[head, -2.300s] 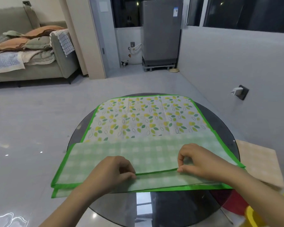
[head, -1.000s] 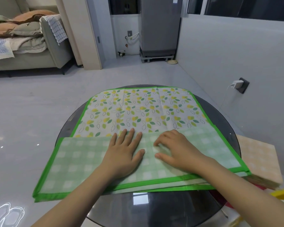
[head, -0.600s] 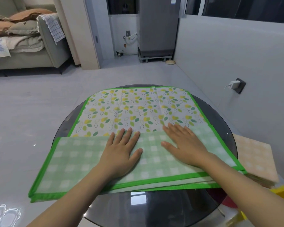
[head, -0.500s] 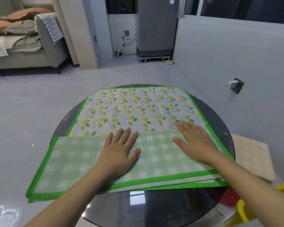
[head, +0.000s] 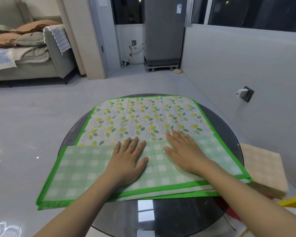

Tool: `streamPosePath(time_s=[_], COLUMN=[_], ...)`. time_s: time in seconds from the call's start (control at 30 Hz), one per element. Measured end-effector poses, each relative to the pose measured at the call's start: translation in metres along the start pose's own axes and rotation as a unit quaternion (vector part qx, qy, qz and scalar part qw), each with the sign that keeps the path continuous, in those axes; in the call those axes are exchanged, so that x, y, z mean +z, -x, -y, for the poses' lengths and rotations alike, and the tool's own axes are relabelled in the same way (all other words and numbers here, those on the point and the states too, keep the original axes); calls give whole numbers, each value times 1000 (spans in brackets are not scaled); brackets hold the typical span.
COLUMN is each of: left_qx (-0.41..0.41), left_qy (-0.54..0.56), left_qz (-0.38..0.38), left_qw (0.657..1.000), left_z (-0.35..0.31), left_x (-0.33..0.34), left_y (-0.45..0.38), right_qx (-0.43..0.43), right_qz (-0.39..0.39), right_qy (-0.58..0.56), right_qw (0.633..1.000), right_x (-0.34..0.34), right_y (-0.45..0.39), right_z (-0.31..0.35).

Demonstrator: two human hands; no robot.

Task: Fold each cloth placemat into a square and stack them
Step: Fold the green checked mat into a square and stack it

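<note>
Fingers (head: 135, 142) of both hands are straight and slightly spread. The left hand (head: 127, 161) and right hand (head: 184, 151) press flat on the folded checked flap of the green-bordered placemat (head: 143, 120), which lies across the round glass worktop (head: 178, 218).

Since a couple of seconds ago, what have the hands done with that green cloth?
Both hands let go of the folded edge they were pinching and now lie flat on the checked flap. The left hand stayed near the middle; the right hand slid out to the right, then back. The placemat stays on the round table, still folded over.
</note>
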State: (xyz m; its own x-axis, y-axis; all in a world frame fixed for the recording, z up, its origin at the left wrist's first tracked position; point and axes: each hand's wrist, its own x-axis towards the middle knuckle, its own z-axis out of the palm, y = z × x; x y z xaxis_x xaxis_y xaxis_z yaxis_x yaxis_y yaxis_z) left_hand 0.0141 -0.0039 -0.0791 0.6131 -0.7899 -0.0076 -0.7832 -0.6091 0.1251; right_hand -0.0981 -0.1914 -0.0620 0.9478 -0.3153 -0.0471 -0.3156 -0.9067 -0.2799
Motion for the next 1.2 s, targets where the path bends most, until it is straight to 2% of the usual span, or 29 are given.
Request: streamPosePath(time_s=[0.13, 0.4, 0.67, 0.87, 1.03, 1.2], left_qx=[0, -4, -119, -139, -193, -203], left_qy=[1, 16, 23, 44, 44, 65], left_qz=[-2, -12, -44, -35, -85, -82], left_qw=[1000, 1000, 992, 989, 976, 974], left_z=[1, 32, 113, 117, 122, 124], left_x=[1, -4, -10, -17, -32, -46], left_y=[-1, 8, 45, 48, 44, 36], right_qx=[-65, -66, -60, -50, -26, -104], right_qz=[-16, 3, 4, 12, 26, -6], right_qy=[-18, 31, 32, 34, 39, -98], right_qw=[998, 997, 998, 998, 999, 990], right_x=[11, 21, 21, 20, 15, 14], right_y=[-15, -24, -21, -21, -20, -11], right_z=[31, 34, 36, 43, 60, 93])
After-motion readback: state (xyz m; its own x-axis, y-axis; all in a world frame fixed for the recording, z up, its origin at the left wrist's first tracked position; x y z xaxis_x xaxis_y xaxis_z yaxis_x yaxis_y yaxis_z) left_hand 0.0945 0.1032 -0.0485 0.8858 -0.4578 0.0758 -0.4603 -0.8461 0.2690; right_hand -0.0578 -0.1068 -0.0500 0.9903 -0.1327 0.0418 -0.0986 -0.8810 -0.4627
